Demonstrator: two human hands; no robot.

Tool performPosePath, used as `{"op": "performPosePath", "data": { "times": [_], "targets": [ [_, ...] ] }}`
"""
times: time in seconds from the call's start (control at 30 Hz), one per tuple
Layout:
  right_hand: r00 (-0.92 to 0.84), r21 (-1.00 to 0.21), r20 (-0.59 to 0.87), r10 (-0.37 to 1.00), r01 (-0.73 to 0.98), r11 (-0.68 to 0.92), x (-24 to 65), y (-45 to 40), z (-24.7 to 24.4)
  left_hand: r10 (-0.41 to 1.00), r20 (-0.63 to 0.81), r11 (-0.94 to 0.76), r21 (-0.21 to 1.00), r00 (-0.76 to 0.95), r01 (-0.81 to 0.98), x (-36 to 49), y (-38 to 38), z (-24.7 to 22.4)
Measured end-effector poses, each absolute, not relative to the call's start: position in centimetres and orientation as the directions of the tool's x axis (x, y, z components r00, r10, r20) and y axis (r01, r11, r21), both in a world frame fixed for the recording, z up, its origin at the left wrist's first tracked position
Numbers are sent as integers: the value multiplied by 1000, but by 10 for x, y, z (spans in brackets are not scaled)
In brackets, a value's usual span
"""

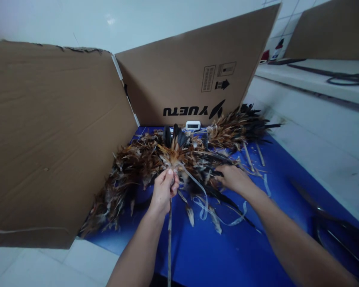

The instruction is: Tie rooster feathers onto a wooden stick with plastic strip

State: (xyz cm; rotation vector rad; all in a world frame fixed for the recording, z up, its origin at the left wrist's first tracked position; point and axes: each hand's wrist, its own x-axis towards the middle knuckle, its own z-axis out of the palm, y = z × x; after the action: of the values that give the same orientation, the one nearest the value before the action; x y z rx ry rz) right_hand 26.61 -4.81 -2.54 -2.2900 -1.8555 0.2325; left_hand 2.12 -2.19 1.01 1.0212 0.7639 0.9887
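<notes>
My left hand is closed around a thin wooden stick, just below a tuft of brown and black feathers at its upper end. From the base of this tuft a translucent plastic strip hangs down and curls across the blue tabletop. To the right, my right hand reaches into the feather pile, fingers bent and together among dark feathers. What lies between those fingertips is hard to see.
Cardboard panels stand at the left and back. A small white digital display sits by the back panel. More bundled feathers lie at back right. Large black-handled scissors rest at right. Beyond is a white ledge.
</notes>
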Motion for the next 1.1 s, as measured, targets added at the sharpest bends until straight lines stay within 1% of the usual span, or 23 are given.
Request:
{"op": "performPosePath", "data": {
  "times": [0.13,0.17,0.23,0.3,0.33,0.4,0.53,0.7,0.9,1.1],
  "targets": [
    [155,-311,-20,988,938,-153,275,-49,-18,922,-80,204,932,379,-299,21,-21,10],
    [153,-356,-43,987,921,-158,277,-51,-15,920,-81,207,931,383,-300,21,-21,10],
    [161,-521,-134,978,828,-207,279,-55,-8,918,-75,204,931,390,-302,21,-21,10],
    [165,-708,-212,963,654,-268,278,-59,0,916,-67,199,932,395,-302,21,-22,11],
    [165,-776,-227,960,565,-280,277,-61,3,916,-65,196,933,395,-301,21,-22,11],
    [176,-849,-211,962,455,-269,275,-64,11,918,-68,196,935,392,-297,21,-22,11],
    [167,-910,-164,972,354,-215,274,-68,22,919,-83,209,932,386,-297,21,-22,11],
    [87,-959,-93,992,261,-113,281,-72,25,916,-74,208,928,395,-308,22,-22,12],
    [14,-960,-113,993,257,-113,283,-71,20,918,-80,214,924,388,-317,22,-22,12],
    [45,-954,-104,994,279,-113,285,-70,16,921,-114,242,917,371,-318,22,-23,13]
  ]
}}
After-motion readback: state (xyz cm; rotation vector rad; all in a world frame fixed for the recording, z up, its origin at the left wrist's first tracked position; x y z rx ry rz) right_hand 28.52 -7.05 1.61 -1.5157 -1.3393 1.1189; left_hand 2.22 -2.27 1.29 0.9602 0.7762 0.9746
